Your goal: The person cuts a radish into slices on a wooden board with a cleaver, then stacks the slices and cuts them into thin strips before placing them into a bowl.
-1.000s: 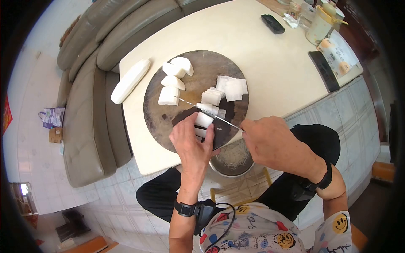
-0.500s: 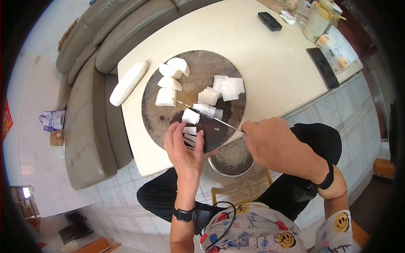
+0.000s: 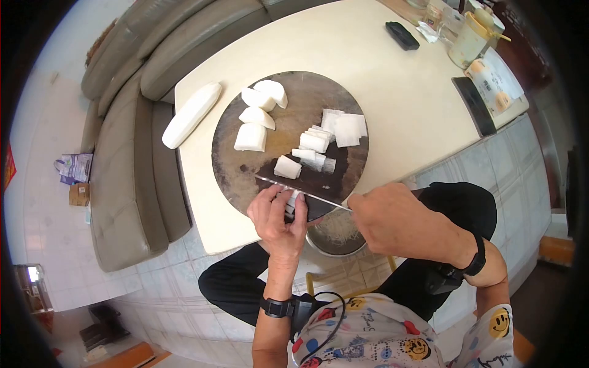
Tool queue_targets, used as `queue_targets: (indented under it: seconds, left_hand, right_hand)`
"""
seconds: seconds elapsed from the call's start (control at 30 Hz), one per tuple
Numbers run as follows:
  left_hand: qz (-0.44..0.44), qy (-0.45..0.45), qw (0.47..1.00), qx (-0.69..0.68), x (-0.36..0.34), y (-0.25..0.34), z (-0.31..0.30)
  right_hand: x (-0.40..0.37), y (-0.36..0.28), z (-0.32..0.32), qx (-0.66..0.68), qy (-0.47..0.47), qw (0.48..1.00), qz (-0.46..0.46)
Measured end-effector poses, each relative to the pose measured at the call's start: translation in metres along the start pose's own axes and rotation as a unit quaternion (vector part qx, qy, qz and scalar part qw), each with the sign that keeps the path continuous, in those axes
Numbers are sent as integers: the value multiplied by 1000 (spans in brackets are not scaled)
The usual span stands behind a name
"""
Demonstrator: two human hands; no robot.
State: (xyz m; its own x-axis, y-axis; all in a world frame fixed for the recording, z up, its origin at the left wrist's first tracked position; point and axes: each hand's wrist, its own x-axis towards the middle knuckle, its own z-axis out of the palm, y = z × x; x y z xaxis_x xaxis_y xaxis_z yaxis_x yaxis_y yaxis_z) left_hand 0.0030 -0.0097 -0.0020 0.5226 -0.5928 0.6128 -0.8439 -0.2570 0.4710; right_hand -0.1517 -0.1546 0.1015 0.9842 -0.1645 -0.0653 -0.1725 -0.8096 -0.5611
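Observation:
A round dark cutting board [image 3: 294, 98] lies on the cream table. My right hand [image 3: 392, 218] grips a cleaver [image 3: 300, 190] whose blade reaches left over the board's near edge. My left hand [image 3: 279, 214] presses thin white radish slices [image 3: 292, 199] against the blade at that edge. One white radish piece [image 3: 287, 167] lies just beyond the blade. Cut slices [image 3: 316, 142] and flat squares [image 3: 346, 127] rest on the board's right half. Three thick chunks [image 3: 257, 116] sit on its far left part.
A peeled whole radish [image 3: 190, 115] lies on the table left of the board. A metal bowl of shreds [image 3: 337, 236] sits below the table edge. A black case [image 3: 402, 35], a jug [image 3: 469, 40] and a tablet [image 3: 472, 104] stand at the right. A grey sofa [image 3: 123, 153] runs along the left.
The cleaver has drawn back toward me to the board's near edge. My left hand has closed its fingers on the slices beside the blade. One piece stays behind on the board.

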Motion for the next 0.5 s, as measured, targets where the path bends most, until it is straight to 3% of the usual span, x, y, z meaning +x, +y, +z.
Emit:
queue_targets:
  seconds: [0.2,0.3,0.5]
  left_hand:
    - [-92,19,995,-28,7,9,2]
    - [-87,5,996,-34,9,8,1]
    - [-66,-17,997,-30,10,13,-1]
  right_hand:
    - [12,8,-5,-55,-2,998,32]
    - [14,13,-9,-98,53,992,55]
    - [0,-1,-11,-72,-16,996,44]
